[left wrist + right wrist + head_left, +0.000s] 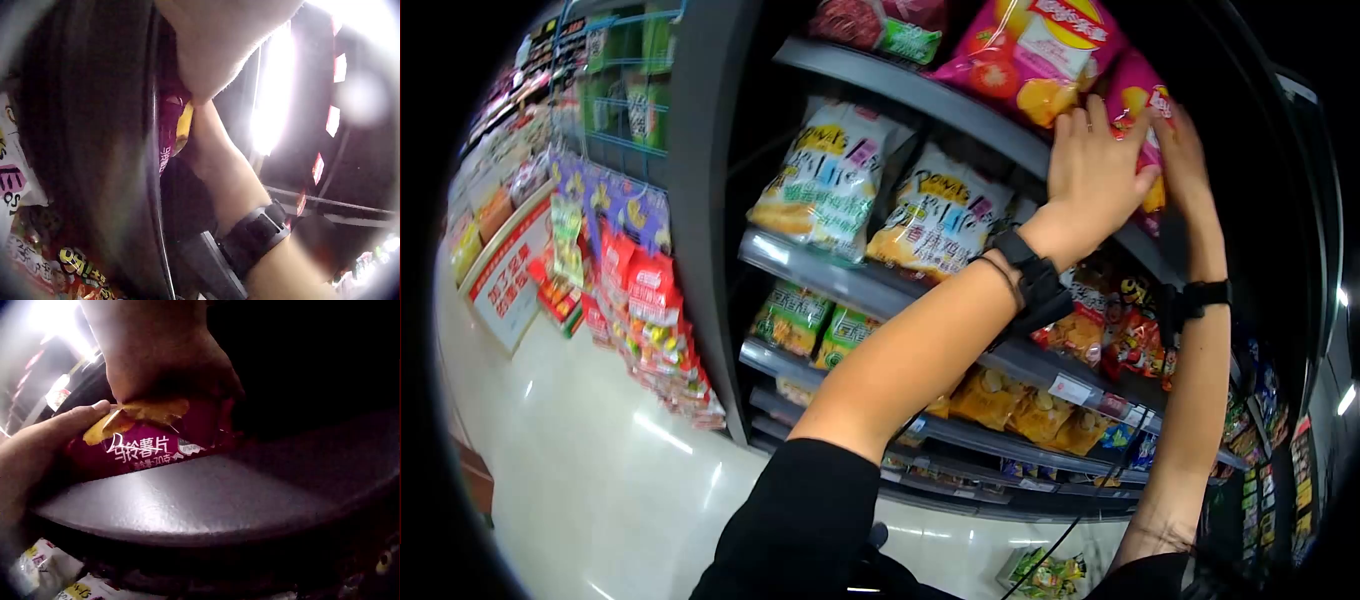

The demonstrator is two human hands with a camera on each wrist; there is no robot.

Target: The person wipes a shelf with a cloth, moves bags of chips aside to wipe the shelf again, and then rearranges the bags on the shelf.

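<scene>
In the head view a magenta bag of potato chips (1129, 88) stands on the upper shelf, between my two hands. My left hand (1098, 165) holds its left side, with the index finger and thumb over the front. My right hand (1185, 155) grips the right side, its fingertips near the upper edge. The right wrist view has the bag's lower front (147, 447) close over the shelf board (187, 503). There my left thumb (94, 409) lies against the bag and the right hand (165, 365) covers its top. Left of it leans a larger magenta chip bag (1030, 55).
White snack bags (835, 175) fill the shelf below, with green packs (795, 318) and yellow bags (1000, 405) lower down. A dark upright panel (705, 200) borders the rack on the left. Beyond it hang red snack packs (650, 300). A carton of green packs (1045, 572) sits on the floor.
</scene>
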